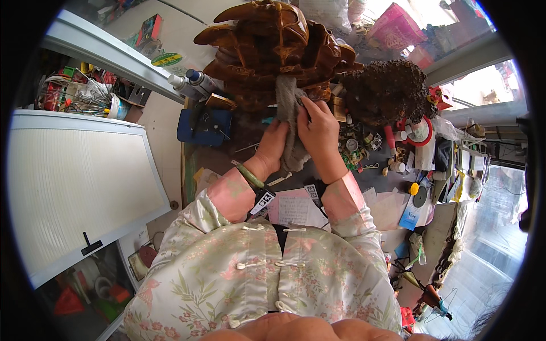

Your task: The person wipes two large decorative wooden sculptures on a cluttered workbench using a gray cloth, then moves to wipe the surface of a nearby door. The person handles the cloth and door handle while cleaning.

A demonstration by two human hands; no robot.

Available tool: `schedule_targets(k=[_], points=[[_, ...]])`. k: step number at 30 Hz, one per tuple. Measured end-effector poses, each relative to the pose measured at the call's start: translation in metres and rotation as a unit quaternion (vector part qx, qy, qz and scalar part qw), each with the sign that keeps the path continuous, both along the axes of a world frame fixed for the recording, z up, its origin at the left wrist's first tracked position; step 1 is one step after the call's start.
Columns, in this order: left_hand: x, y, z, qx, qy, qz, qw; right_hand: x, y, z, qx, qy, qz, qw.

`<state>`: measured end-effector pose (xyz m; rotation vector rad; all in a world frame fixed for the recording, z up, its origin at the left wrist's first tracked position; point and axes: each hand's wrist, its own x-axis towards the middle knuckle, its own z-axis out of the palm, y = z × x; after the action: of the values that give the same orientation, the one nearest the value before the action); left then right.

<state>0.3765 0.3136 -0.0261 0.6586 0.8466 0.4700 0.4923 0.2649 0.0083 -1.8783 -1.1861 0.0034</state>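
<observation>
A long grey plush cloth (pixel 288 115) hangs between my two hands, its upper end against the lower front of a glossy brown carved ornament (pixel 264 55). My right hand (pixel 319 128) pinches the cloth's right edge between thumb and fingers. My left hand (pixel 272 144) grips its left side, with the fingertips partly hidden behind the fabric. The cloth's lower end droops free below my hands. The ornament stands on the dark tabletop (pixel 243 160) and has pointed, sail-like pieces at its top left.
Right of the ornament stands a rough dark-brown lump (pixel 384 91). Small metal parts and a gauge (pixel 352 145) lie near my right hand. A blue case (pixel 204 127) and spray cans (pixel 198 79) are at left. Written papers (pixel 294 209) lie under my forearms.
</observation>
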Motion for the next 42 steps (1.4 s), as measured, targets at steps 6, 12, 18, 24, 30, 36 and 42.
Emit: schedule_targets(k=[6, 12, 18, 24, 30, 36, 42], points=[[-0.011, 0.031, -0.005, 0.074, 0.033, -0.014, 0.997, -0.008, 0.039, 0.016, -0.140, -0.060, -0.013, 0.988], [0.002, 0.028, -0.011, -0.032, -0.030, 0.053, 0.998, 0.011, 0.038, -0.004, 0.078, 0.112, 0.040, 0.990], [0.002, 0.012, -0.009, 0.037, -0.004, 0.060, 0.998, 0.007, 0.013, -0.031, 0.148, 0.166, 0.099, 0.970], [0.022, -0.003, -0.013, 0.009, -0.009, -0.038, 0.999, 0.028, -0.019, -0.036, 0.110, 0.170, -0.046, 0.978], [0.047, 0.008, -0.014, -0.008, -0.019, -0.059, 0.998, 0.039, -0.004, -0.041, 0.144, 0.137, -0.080, 0.977], [0.041, 0.003, -0.015, -0.009, -0.004, -0.080, 0.997, 0.038, -0.019, -0.037, 0.127, 0.117, -0.130, 0.976], [0.041, 0.016, -0.001, 0.003, -0.055, -0.035, 0.998, 0.044, -0.004, -0.029, 0.144, 0.129, -0.085, 0.977]])
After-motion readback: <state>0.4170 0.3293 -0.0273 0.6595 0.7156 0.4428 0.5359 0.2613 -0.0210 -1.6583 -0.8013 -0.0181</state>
